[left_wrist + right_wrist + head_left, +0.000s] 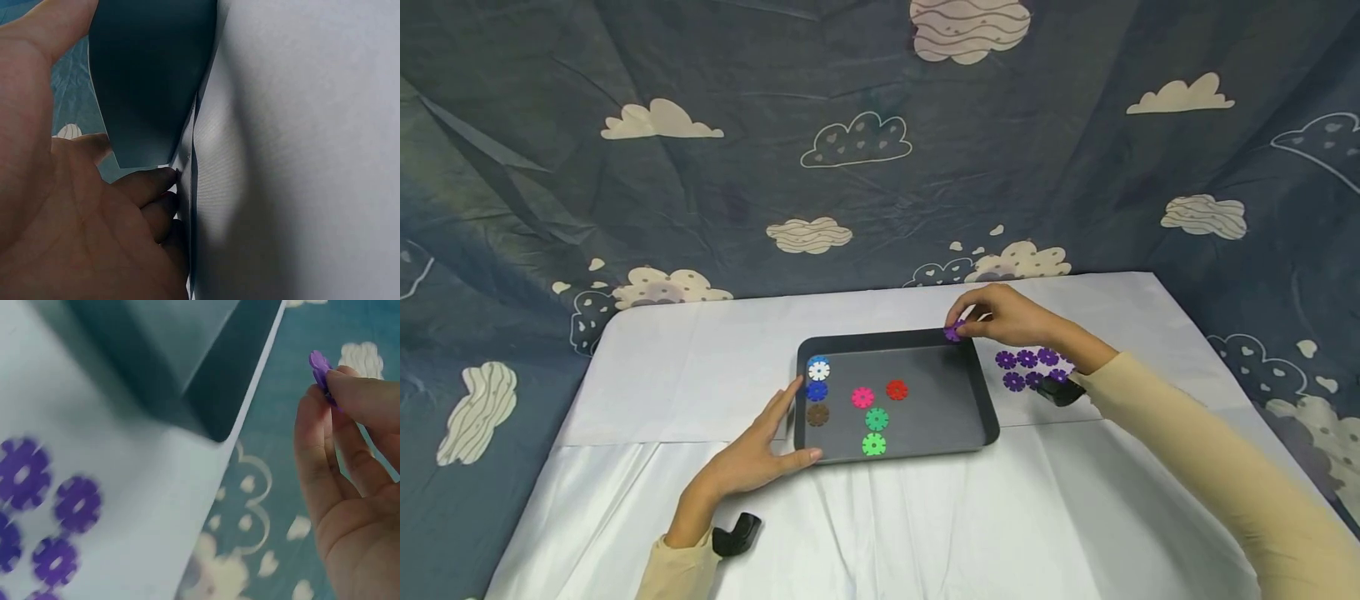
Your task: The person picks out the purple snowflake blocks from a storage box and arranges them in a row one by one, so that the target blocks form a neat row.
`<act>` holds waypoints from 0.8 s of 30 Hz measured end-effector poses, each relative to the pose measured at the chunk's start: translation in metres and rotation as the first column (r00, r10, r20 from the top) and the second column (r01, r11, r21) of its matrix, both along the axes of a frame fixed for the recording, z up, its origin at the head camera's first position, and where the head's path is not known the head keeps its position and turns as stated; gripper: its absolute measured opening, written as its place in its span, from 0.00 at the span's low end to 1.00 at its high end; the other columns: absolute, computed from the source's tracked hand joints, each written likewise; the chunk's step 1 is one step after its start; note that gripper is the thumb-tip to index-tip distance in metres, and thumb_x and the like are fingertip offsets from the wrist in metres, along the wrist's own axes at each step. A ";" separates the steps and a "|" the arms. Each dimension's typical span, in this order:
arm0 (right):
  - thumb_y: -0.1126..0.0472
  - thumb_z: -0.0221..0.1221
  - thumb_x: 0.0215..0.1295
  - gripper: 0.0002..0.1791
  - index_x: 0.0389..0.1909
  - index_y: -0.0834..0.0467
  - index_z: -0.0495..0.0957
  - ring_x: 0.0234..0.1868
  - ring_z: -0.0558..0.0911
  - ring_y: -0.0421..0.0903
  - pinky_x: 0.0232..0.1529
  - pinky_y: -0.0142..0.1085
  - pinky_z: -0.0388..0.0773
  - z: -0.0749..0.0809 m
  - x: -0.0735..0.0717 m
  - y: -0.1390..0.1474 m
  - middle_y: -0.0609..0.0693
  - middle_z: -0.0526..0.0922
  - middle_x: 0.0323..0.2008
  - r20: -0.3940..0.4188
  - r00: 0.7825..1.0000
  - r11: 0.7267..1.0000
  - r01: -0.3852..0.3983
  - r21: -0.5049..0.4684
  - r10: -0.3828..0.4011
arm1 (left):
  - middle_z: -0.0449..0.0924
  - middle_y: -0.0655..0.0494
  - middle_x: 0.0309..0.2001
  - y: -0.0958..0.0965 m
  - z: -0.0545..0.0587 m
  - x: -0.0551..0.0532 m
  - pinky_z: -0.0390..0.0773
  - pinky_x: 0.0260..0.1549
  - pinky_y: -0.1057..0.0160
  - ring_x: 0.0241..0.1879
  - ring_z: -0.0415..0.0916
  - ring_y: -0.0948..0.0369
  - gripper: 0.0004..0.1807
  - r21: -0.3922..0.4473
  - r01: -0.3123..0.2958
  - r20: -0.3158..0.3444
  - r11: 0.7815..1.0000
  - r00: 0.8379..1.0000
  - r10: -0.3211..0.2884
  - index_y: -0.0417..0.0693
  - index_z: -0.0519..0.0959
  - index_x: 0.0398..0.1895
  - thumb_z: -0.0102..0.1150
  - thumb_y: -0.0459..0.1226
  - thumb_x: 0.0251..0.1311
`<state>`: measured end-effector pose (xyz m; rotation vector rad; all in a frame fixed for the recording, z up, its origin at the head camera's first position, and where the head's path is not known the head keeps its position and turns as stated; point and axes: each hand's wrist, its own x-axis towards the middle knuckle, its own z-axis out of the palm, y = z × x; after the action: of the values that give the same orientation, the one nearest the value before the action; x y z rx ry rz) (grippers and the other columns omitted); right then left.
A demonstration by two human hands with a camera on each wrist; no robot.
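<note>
A dark grey baking tray (925,417) lies on the white-covered table. My left hand (747,458) rests at its near-left corner, with the fingers along the left side and the thumb at the front edge. Between thumb and fingertips, my right hand (1011,315) pinches a purple notched plastic disc (321,370) over the tray's far-right corner. On the tray's left side are a white disc (818,371) overlapping a light blue one, a blue disc (817,391) and a brown disc (817,414). Pink (862,397), red (897,390), teal (877,418) and bright green (874,444) discs lie nearer the middle.
Several purple discs (1013,382) lie on the white cloth (1075,483) right of the tray, partly hidden by the right wrist's black camera (1060,392). A dark cloud-patterned curtain (737,192) hangs behind the table and at its sides.
</note>
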<state>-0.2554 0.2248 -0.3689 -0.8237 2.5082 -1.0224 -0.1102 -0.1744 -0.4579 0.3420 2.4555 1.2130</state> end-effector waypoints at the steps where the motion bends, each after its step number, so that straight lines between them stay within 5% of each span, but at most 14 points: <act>1: 0.69 0.62 0.67 0.08 0.43 0.57 0.85 0.41 0.86 0.53 0.48 0.40 0.84 -0.002 0.000 0.007 0.53 0.87 0.42 0.008 1.000 1.000 0.017 0.001 -0.017 | 0.32 0.42 0.81 0.000 0.000 0.000 0.43 0.70 0.27 0.80 0.29 0.42 0.58 0.001 0.001 0.002 1.000 1.000 -0.001 0.70 0.36 0.81 0.67 0.58 0.58; 9: 0.64 0.59 0.72 0.09 0.49 0.56 0.84 0.48 0.84 0.53 0.48 0.36 0.80 -0.009 0.009 0.071 0.54 0.87 0.47 0.054 0.984 0.984 0.167 0.058 -0.170 | 0.31 0.41 0.81 0.000 0.000 0.000 0.43 0.69 0.26 0.80 0.30 0.42 0.58 -0.006 0.000 0.005 1.000 1.000 0.000 0.72 0.36 0.81 0.67 0.58 0.58; 14: 0.61 0.58 0.73 0.13 0.54 0.59 0.82 0.52 0.83 0.53 0.52 0.37 0.80 -0.017 0.011 0.116 0.57 0.84 0.53 0.111 0.951 0.954 0.278 0.113 -0.290 | 0.31 0.41 0.81 -0.001 0.000 0.000 0.43 0.69 0.26 0.80 0.30 0.41 0.58 -0.003 0.003 0.007 1.000 1.000 -0.003 0.72 0.36 0.81 0.67 0.58 0.58; 24: 0.57 0.59 0.73 0.17 0.57 0.60 0.81 0.49 0.79 0.34 0.47 0.30 0.78 -0.046 0.027 0.189 0.61 0.81 0.58 0.133 0.913 0.916 0.362 0.170 -0.386 | 0.31 0.40 0.81 0.000 0.002 0.000 0.43 0.69 0.26 0.80 0.31 0.41 0.58 -0.003 0.001 0.010 1.000 1.000 -0.001 0.71 0.36 0.81 0.67 0.57 0.59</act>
<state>-0.2288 0.4142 -0.4147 -0.2053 2.6118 -0.9616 -0.1099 -0.1747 -0.4555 0.3352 2.4477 1.2081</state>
